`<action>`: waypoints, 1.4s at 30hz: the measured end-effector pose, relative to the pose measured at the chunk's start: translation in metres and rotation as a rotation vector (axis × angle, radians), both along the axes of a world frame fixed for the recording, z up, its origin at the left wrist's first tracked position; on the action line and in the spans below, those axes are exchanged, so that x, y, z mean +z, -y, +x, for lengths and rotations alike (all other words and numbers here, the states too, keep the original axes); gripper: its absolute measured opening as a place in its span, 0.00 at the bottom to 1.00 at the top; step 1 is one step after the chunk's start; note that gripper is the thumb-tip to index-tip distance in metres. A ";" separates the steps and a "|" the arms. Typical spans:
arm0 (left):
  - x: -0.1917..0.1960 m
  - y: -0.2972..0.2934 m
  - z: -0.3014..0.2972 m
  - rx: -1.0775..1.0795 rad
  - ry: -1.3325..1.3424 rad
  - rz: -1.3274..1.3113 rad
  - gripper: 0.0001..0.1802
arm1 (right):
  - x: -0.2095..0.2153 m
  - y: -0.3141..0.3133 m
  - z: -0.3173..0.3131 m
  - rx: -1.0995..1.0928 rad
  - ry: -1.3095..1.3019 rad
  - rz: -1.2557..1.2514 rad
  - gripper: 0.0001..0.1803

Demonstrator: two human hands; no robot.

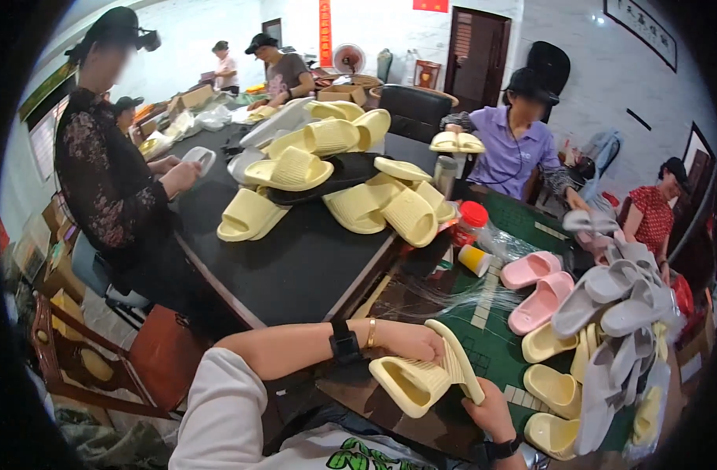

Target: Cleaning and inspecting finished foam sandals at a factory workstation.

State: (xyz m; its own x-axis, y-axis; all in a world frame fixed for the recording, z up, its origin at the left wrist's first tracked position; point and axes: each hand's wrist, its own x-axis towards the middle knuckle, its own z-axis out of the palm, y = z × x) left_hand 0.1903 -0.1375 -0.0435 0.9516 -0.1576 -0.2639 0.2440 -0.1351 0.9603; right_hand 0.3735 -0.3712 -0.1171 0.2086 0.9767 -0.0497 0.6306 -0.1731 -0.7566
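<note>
I hold a pair of pale yellow slippers together in front of me. One slipper (405, 389) faces up with its opening showing, and the other slipper (465, 368) stands on its side against it. My left hand (418, 341), coming across from the left, is closed on the pair at the straps, its fingertips partly hidden. My right hand (493, 413) grips the lower end of the upright slipper, thumb on its edge. Close to the right hand, loose yellow slippers (552, 389) lie on the green table top (472, 333).
Grey slippers (601, 305) and a pink slipper (541, 302) crowd the right side. A yellow cup (474, 260) and red-lidded jar (471, 222) stand beyond clear plastic strands (444, 296). Yellow slippers (335, 137) heap on the black table (249, 270). Co-workers handle slippers at left and across.
</note>
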 end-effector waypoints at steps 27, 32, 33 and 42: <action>-0.024 0.117 -0.076 0.044 0.526 1.014 0.42 | 0.005 0.063 0.029 -0.229 0.158 0.114 0.22; -0.065 0.101 -0.086 0.255 0.474 0.970 0.38 | 0.054 0.052 0.010 -0.294 -0.031 0.155 0.19; -0.067 0.096 -0.085 0.375 0.485 0.864 0.38 | 0.059 0.054 0.009 -0.294 -0.028 0.161 0.18; -0.054 0.090 -0.074 0.340 0.432 0.861 0.40 | 0.100 0.082 -0.006 -0.308 -0.172 0.316 0.27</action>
State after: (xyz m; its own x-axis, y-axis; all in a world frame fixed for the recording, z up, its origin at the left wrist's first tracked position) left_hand 0.1166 -0.2277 -0.0978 0.9513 0.2200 0.2159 0.0543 -0.8091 0.5852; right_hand 0.3675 -0.4530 -0.0175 0.5058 0.8435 0.1809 0.4468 -0.0768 -0.8913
